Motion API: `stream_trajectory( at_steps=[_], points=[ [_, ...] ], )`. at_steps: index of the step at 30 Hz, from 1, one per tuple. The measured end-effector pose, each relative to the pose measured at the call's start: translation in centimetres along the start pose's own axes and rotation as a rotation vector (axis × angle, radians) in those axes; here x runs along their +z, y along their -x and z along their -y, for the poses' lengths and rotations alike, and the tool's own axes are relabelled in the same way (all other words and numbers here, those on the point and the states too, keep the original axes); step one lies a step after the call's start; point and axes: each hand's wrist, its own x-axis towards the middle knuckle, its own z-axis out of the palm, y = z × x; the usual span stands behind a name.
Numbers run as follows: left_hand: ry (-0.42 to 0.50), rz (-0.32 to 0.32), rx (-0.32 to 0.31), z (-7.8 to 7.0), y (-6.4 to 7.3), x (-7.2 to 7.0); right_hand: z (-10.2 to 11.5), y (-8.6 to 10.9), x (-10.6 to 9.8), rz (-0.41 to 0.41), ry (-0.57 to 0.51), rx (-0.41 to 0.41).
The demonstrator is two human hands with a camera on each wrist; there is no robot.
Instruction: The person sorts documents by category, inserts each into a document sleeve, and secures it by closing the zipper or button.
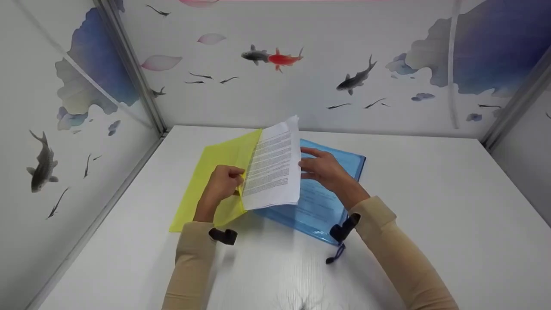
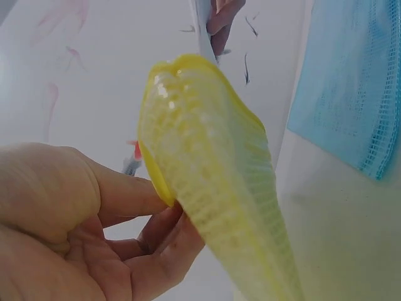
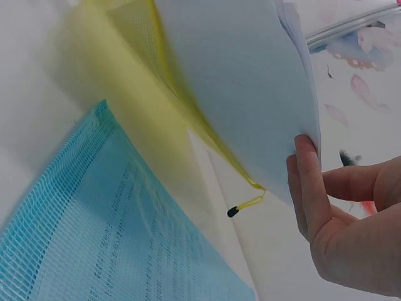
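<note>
A yellow mesh zip pouch [image 1: 196, 185] lies at the left, its opening edge lifted off the table. My left hand [image 1: 224, 183] pinches that edge between thumb and fingers, as the left wrist view shows on the yellow pouch [image 2: 213, 163]. Out of the opening stands a stack of printed paper sheets [image 1: 273, 168], partly inside the pouch. The right hand [image 1: 323, 168] pinches the sheets' outer edge, thumb on one side and fingers on the other; in the right wrist view the right hand [image 3: 351, 219] grips the paper [image 3: 244, 88].
A blue mesh zip pouch [image 1: 320, 206] with printed paper inside lies flat beneath the lifted sheets, its zip pull [image 1: 335, 254] toward the front. The white table [image 1: 430, 215] is bounded by fish-painted wall panels [image 1: 318, 94] at the back and sides.
</note>
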Motion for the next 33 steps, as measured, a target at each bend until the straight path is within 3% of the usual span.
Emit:
stream_trajectory(
  at_steps=[12, 24, 33],
  points=[
    [0.000, -0.012, -0.024, -0.7, 0.2, 0.4, -0.5, -0.6, 1.0, 0.026, -0.033, -0.002],
    [0.009, -0.007, 0.012, -0.9, 0.4, 0.7, -0.8, -0.9, 1.9, 0.032, -0.116, 0.005],
    [0.030, -0.010, -0.004, -1.1, 0.2, 1.5, -1.1, -1.1, 2.8, 0.046, -0.079, -0.013]
  ],
)
